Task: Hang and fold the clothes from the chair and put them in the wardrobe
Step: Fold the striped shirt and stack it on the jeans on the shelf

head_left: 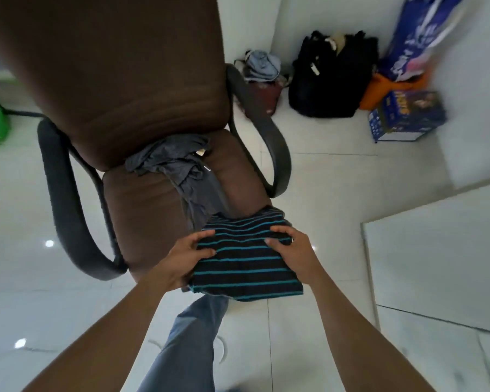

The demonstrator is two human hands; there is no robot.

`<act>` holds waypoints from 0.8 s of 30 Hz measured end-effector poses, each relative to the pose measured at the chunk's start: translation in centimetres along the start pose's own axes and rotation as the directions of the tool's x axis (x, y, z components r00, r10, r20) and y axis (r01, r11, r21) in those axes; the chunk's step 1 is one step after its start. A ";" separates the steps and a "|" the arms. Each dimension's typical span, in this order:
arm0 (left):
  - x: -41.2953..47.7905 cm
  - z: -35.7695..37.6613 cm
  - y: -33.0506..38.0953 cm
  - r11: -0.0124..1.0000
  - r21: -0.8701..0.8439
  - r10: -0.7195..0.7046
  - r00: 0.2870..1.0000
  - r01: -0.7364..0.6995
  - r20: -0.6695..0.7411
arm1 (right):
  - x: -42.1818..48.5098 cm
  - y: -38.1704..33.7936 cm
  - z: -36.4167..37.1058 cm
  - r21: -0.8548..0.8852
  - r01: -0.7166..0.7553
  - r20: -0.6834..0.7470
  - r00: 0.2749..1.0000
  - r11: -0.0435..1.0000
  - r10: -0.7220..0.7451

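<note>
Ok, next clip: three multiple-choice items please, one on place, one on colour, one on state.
1. Where is the crumpled grey garment? A) on the brown fabric office chair B) floor C) wardrobe
2. Stripe colour on the folded black garment? A) red B) teal C) white
3. The left hand and right hand? A) both grip it B) one grips C) neither touches
Answers: A, it lies on the seat; B, teal lines cross the cloth; A, thumbs and fingers clamp both sides.
</note>
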State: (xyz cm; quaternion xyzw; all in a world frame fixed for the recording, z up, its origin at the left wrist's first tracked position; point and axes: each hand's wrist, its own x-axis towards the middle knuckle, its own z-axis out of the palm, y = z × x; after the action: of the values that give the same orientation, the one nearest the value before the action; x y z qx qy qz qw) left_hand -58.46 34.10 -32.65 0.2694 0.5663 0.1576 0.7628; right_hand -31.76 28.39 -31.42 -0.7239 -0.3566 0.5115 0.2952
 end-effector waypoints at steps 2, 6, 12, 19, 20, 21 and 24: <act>-2.9 4.5 -0.4 0.993 0.106 0.044 0.994 -0.055 0.097 | -6.1 2.2 -3.3 0.053 -0.009 -0.101 0.995 0.999 0.014; -9.5 15.6 -2.7 0.926 0.342 0.050 0.951 -0.158 0.304 | -20.3 7.3 -9.8 0.229 0.009 -0.350 0.934 0.973 0.073; -18.6 33.3 -9.0 0.789 0.537 -0.111 0.791 -0.298 0.602 | -41.4 14.1 -18.6 0.368 0.070 -0.660 0.722 0.927 0.207; -31.4 50.9 -15.6 0.659 0.560 -0.298 0.509 -0.502 0.808 | -63.0 17.4 -25.0 0.406 0.180 -0.875 0.361 0.896 0.324; -33.5 53.0 -16.4 0.645 0.546 -0.312 0.468 -0.535 0.827 | -65.6 17.7 -25.6 0.406 0.198 -0.890 0.306 0.892 0.337; -35.5 55.2 -17.2 0.637 0.525 -0.324 0.422 -0.565 0.847 | -68.0 17.7 -26.2 0.407 0.216 -0.902 0.252 0.888 0.352; -41.3 61.5 -19.1 0.593 0.471 -0.360 0.308 -0.653 0.881 | -74.9 17.4 -28.3 0.401 0.264 -0.916 0.123 0.877 0.382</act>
State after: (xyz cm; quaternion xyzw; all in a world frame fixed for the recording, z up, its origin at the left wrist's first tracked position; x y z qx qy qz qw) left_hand -14.11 -18.07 1.37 0.6694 -0.0160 -0.2143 0.7112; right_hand -17.75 -44.66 3.04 -0.7936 0.0978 -0.0168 0.6003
